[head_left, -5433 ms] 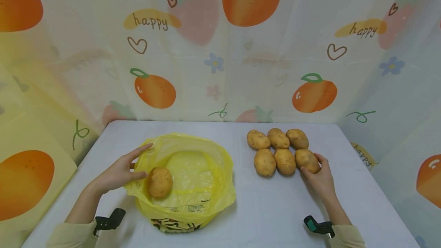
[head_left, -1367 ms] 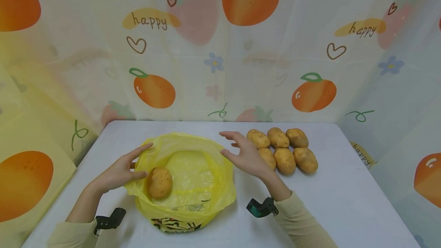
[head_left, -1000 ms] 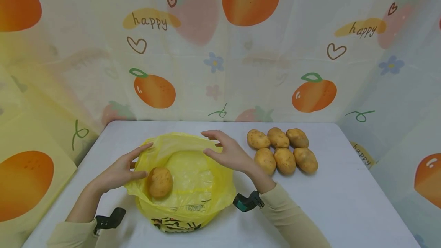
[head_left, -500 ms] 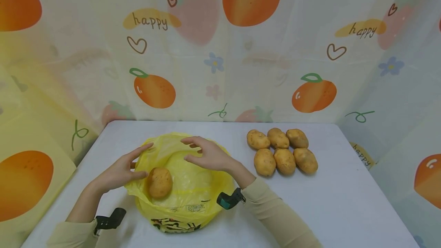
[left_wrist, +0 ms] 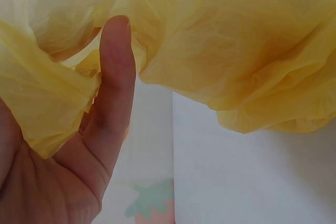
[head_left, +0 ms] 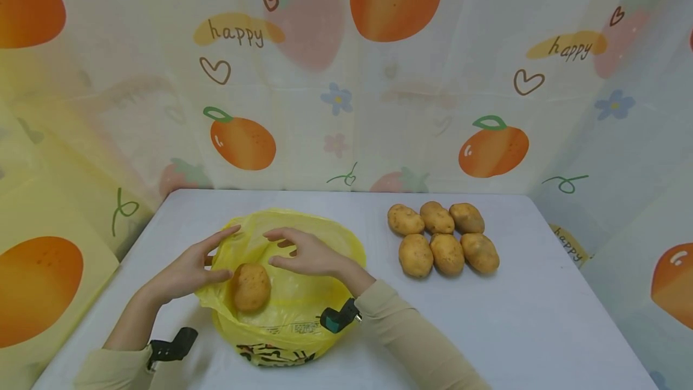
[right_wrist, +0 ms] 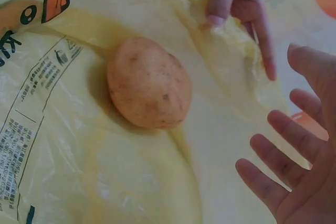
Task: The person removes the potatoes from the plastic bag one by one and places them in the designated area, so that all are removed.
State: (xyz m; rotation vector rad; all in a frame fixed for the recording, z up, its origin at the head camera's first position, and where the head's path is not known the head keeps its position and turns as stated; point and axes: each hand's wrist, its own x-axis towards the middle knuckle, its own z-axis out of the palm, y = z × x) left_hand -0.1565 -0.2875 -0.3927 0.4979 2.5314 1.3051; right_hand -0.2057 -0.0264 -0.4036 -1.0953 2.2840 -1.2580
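Note:
A yellow plastic bag (head_left: 303,342) stands with its mouth wide on the table, one potato (head_left: 251,287) lying inside at the left. My left hand (head_left: 181,269) holds the bag's left rim, the film passing between thumb and fingers; the left wrist view shows this folded film (left_wrist: 58,103) close up. Over the bag's mouth is my right hand (head_left: 308,254), fingers spread and holding nothing, to the right of the potato. In the right wrist view that potato (right_wrist: 149,83) is apart from the right hand (right_wrist: 294,156).
Several potatoes (head_left: 447,254) lie in two rows on the white table (head_left: 487,330), right of the bag. A printed curtain (head_left: 379,89) hangs behind the table and at both sides. Each wrist wears a black camera (head_left: 174,345).
Earlier the right hand touched the front-row potato at far right. It has since come left, with nothing in it, to above the bag. The left hand has stayed on the rim.

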